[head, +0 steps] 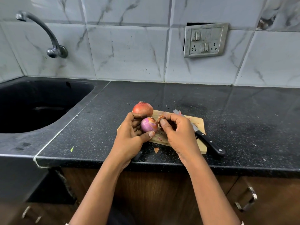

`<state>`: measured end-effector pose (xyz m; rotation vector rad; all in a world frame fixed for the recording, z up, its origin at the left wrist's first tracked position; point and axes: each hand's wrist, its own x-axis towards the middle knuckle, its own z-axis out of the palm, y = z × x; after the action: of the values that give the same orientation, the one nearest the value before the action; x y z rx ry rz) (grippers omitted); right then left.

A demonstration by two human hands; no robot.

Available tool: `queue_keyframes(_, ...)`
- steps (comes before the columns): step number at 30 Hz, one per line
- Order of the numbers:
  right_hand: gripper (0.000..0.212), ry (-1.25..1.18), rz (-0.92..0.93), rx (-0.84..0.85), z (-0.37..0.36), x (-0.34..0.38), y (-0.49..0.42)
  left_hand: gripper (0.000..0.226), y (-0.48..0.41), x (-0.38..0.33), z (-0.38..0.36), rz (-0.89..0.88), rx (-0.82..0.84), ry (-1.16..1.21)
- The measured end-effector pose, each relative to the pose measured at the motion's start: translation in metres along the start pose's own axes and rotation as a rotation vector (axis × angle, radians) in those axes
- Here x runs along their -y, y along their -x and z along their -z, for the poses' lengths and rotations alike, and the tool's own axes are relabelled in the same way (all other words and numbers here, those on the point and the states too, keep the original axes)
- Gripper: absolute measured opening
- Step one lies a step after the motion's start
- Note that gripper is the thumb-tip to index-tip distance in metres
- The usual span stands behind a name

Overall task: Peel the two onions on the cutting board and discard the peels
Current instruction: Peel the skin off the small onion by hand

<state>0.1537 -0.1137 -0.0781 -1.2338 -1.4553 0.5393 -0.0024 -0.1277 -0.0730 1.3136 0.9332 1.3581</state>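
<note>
Your left hand (129, 135) holds the purple onion (148, 125) just above the near-left part of the cutting board (198, 125). The fingers (137, 122) curl round its left side and the thumb presses against its near side, so the hand is clamped on it. Most of the dry skin is off this onion, and its surface shows shiny purple with a pale patch on top.

Your right hand (177, 132) sits just right of that onion, over the middle of the board. Its thumb and curled fingers are closed together on a strip of peel (161, 118) at the onion's top right. You cannot tell from here whether the strip is attached to the onion.

The second onion (142, 109), in its full orange-brown skin, rests at the far-left corner of the board, just beyond your left fingertips. The knife (209, 142) lies along the right side of the board, blade pointing to the far edge and black handle sticking out past the near-right corner. Your right hand hides part of the blade.

Small bits of skin lie on the board under your hands. One loose peel scrap (156, 149) lies on the black counter (243, 119) just off the board's near edge. The sink (32, 103) is set into the counter well to the left of the board, with the tap (48, 34) on the wall above it. A switch plate (205, 40) is on the tiled wall beyond the board's right end
</note>
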Motion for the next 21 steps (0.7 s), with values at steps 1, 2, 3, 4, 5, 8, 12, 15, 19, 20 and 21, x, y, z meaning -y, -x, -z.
queue_keyframes(1, 0.011, 0.000, -0.002, 0.001, 0.000, 0.000, 0.000, 0.053, 0.000, 0.000, 0.000, 0.000, -0.005, 0.000)
queue_keyframes(2, 0.011, -0.002, 0.001, 0.001, 0.000, 0.000, 0.000, 0.053, 0.000, 0.000, 0.000, 0.000, -0.010, 0.000)
queue_keyframes(3, 0.011, -0.010, 0.001, 0.004, 0.000, 0.000, 0.000, 0.052, 0.000, 0.001, 0.000, -0.001, -0.016, 0.001)
queue_keyframes(4, 0.011, -0.032, -0.002, 0.010, 0.000, 0.001, 0.001, 0.052, -0.001, 0.001, 0.000, -0.004, -0.024, 0.001)
queue_keyframes(5, 0.013, -0.063, -0.008, 0.013, 0.000, 0.002, 0.002, 0.051, -0.002, 0.002, 0.000, -0.007, -0.033, -0.001)
queue_keyframes(8, 0.018, -0.169, -0.022, 0.018, 0.002, 0.005, 0.004, 0.050, -0.003, 0.004, 0.000, -0.020, -0.058, -0.011)
queue_keyframes(12, 0.017, -0.291, -0.034, 0.003, 0.005, 0.008, 0.006, 0.051, -0.004, 0.005, 0.000, -0.024, -0.066, -0.013)
queue_keyframes(15, 0.018, -0.366, -0.042, 0.022, 0.006, 0.010, 0.007, 0.049, -0.004, 0.005, 0.000, -0.030, -0.061, -0.032)
queue_keyframes(19, 0.016, -0.384, -0.031, 0.039, 0.006, 0.008, 0.007, 0.048, -0.004, 0.005, 0.001, -0.032, -0.055, -0.044)
queue_keyframes(20, 0.016, -0.392, -0.036, 0.047, 0.006, 0.008, 0.008, 0.048, -0.004, 0.005, 0.001, -0.032, -0.052, -0.046)
queue_keyframes(21, 0.016, -0.401, -0.042, 0.053, 0.006, 0.008, 0.008, 0.049, -0.004, 0.005, 0.001, -0.033, -0.050, -0.049)
